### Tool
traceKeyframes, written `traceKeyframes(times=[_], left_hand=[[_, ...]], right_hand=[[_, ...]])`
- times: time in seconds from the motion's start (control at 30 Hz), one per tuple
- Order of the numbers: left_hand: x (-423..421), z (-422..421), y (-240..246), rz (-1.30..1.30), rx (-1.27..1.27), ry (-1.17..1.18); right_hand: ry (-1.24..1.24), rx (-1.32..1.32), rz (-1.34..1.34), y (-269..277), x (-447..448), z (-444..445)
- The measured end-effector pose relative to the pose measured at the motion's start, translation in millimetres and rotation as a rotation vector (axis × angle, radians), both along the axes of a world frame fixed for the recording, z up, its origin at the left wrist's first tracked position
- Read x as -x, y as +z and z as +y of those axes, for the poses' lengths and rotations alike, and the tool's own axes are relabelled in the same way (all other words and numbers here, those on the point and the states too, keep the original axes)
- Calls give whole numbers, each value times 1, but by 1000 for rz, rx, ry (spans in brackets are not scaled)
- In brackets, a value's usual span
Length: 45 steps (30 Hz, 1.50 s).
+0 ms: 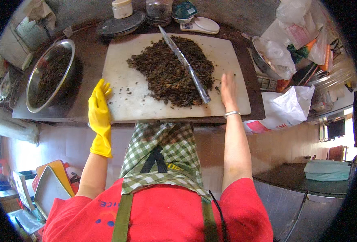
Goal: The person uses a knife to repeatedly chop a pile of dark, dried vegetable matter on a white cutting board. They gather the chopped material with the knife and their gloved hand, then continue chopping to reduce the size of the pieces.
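My left hand [99,103], in a yellow rubber glove, is at the left edge of a white cutting board [125,106]. Its fingers are loosely extended with nothing visible in them. My bare right hand [228,90], with a bangle at the wrist, is over the board's right side, edge-on and slightly blurred. It holds nothing that I can see. Between my hands lies a heap of dark, finely chopped leafy food [166,75]. A long knife [183,60] rests diagonally across the heap, its handle end pointing toward me.
A metal bowl [72,51] of dark chopped food stands tilted-looking at the left. Along the back are a white-lidded jar [122,9], a dark round lid [122,24] and a kitchen scale [201,25]. A bowl with plastic bags [275,57] and a white sack [287,106] crowd the right.
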<state>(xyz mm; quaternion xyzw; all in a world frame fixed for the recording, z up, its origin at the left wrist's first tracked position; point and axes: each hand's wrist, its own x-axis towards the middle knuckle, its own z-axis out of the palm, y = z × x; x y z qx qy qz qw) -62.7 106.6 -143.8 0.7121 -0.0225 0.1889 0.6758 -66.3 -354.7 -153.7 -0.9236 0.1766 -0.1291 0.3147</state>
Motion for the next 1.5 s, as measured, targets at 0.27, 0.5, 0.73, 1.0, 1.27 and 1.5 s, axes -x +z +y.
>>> traceKeyframes(times=[0.27,0.5,0.73,1.0,1.27,1.5], left_hand=[[1,-5,7,15,-21,-8],[1,-7,8,23,-50,-9],[-4,-3,-3,-12,-11,-4],[-7,2,-7,-78,-113,19],[0,0,1,-69,-149,33],[10,16,13,-208,176,24]], right_hand=[[-186,71,-353,26,11,-85],[-413,511,-10,-23,62,-176],[-177,-328,-290,14,2,-130],[389,-832,-404,83,48,25],[701,-549,-66,30,102,152],[651,-30,-301,66,34,180]])
